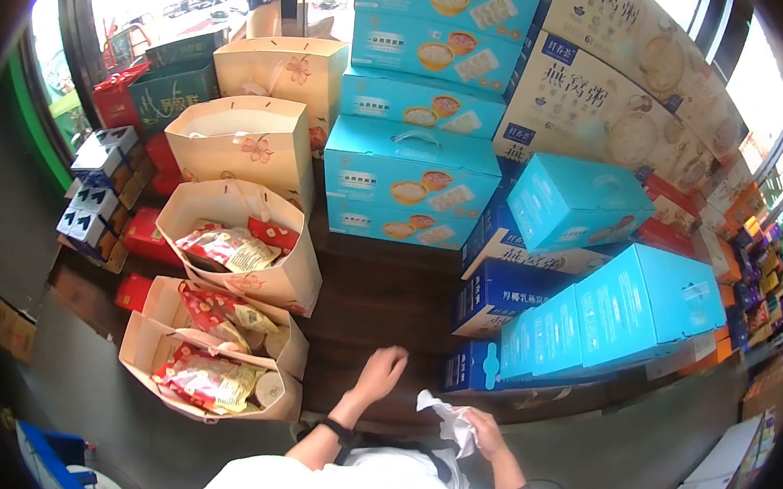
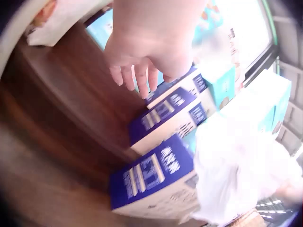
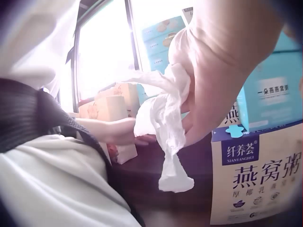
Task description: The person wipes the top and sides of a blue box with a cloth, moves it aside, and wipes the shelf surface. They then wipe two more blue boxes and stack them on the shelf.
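In the head view my right hand (image 1: 485, 434) grips a crumpled white tissue (image 1: 451, 419), which trails out from between the fingers. The right wrist view has the tissue (image 3: 166, 127) hanging in folds below that hand (image 3: 220, 71). My left hand (image 1: 383, 373) is over the dark wooden shelf (image 1: 360, 288) with nothing in it. Its fingers point down loosely in the left wrist view, where the hand (image 2: 147, 47) overlaps the blue-and-white boxes (image 2: 156, 172). Nearest the right hand stands a blue-and-white porridge box (image 3: 255, 189).
Cream gift bags (image 1: 218, 350) with red-and-yellow packets line the left side. Turquoise boxes (image 1: 410, 182) are stacked at the back; more turquoise cartons (image 1: 654, 302) lie on the right over blue boxes. Small dark-and-white boxes (image 1: 95, 212) stand far left, and a blue object (image 1: 48, 457) is at lower left.
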Tool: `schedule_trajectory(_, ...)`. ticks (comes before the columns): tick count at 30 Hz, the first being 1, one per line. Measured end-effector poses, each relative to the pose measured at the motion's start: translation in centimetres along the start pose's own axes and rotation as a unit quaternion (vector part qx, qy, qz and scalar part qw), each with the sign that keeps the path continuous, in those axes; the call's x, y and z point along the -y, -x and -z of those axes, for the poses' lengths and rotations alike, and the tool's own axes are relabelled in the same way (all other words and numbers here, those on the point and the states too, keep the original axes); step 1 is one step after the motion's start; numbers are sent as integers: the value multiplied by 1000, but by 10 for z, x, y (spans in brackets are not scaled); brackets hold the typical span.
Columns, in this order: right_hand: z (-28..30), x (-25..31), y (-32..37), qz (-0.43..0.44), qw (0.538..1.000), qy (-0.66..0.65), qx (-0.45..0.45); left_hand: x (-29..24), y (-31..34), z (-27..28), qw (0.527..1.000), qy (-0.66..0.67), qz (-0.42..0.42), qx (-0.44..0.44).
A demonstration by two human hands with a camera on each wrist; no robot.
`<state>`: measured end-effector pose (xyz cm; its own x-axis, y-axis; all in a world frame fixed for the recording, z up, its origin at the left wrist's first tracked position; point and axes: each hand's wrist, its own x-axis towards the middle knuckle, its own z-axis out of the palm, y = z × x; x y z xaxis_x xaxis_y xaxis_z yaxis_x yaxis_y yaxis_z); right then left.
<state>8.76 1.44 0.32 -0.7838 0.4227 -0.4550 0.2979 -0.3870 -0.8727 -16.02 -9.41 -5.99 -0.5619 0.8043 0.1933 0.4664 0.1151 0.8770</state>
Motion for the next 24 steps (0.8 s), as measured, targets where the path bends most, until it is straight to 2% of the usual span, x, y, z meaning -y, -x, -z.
schedule_trajectory(6, 20, 1, -1, 62, 997, -16, -36, -91, -130, 64, 970, -12, -191, -148)
schedule_trajectory(9, 19, 14, -4, 76, 997, -4, -28, -120, -197, 109, 961, -4, -192, -201)
schedule_trajectory(13, 29, 12, -15, 103, 993, 41, -24, -108, -294, 153, 965, -25, -167, -200)
schedule_trajectory(15, 32, 20, -18, 109, 992, 48, -31, -94, -329, 162, 964, -116, -133, -198)
schedule_trajectory(18, 36, 23, -20, 129, 989, 59, -47, -74, -357, 163, 965, -188, -92, -156)
schedule_trajectory(19, 39, 24, -22, 144, 986, 63, -55, -70, -364, 162, 954, -232, -101, -162)
schedule_trajectory(21, 42, 18, -23, 162, 975, 104, -107, -61, -383, 155, 952, -223, -132, -162)
schedule_trajectory(23, 49, 9, -28, 120, 980, 104, -121, -70, -387, 148, 930, -302, -146, -149)
schedule_trajectory(24, 61, -17, -40, 124, 979, 90, -135, -76, -386, 143, 926, -320, -117, -162)
